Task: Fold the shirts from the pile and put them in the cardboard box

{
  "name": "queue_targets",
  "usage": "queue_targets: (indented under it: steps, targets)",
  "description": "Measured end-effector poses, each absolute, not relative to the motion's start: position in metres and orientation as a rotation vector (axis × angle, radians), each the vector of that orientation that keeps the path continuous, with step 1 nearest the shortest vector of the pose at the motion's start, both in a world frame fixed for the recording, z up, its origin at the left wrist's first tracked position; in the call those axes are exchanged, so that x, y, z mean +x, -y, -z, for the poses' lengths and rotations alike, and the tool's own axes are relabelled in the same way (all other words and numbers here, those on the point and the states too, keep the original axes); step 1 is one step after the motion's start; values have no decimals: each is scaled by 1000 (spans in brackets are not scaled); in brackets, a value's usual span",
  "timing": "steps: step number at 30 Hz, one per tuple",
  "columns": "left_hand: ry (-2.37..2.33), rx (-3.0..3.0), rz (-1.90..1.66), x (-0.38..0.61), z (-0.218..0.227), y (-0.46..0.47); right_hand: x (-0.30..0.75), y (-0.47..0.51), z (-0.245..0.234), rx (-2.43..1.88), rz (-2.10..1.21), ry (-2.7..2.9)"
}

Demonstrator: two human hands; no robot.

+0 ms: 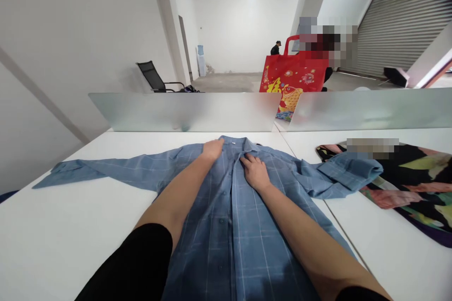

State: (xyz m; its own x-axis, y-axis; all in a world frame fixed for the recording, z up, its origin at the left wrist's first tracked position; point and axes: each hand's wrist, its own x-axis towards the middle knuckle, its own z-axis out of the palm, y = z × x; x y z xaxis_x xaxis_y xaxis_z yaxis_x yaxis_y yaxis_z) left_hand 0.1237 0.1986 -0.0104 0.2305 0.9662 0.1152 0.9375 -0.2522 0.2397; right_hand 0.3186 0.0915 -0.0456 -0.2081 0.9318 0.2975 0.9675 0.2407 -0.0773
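Note:
A blue button-up shirt [254,225] with thin pale check lines lies front up on the white table, its collar at the far side. At the collar's left edge, my left hand [213,149] is closed on the cloth, its fingertips partly hidden. My right hand [256,172] rests palm down on the right front panel beside the button placket, with fingers apart. One sleeve [116,169] stretches out to the left. The other sleeve [339,176] lies bunched to the right, its cuff over a dark patterned cloth.
On the right lies the floral patterned cloth [420,183]. Frosted dividers [190,110] line the back of the white table [70,235]. Behind them are a red bag [294,73], a black chair [151,75], a water dispenser [201,61] and a distant person [276,49].

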Motion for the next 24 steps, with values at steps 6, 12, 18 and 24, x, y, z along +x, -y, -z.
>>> queue_targets:
  steps: [6,12,18,24]
  targets:
    - [-2022,2321,-393,103,10,-214,315,-109,47,-1658,156,2345]
    - [-2308,2219,-374,37,20,-193,351,-134,39,-1692,30,1927]
    - [-2382,2225,-163,-36,21,-175,391,-171,26,-1867,-91,1774]
    - [-2679,2042,-245,-71,11,-164,378,-193,22,-1843,-17,1663]
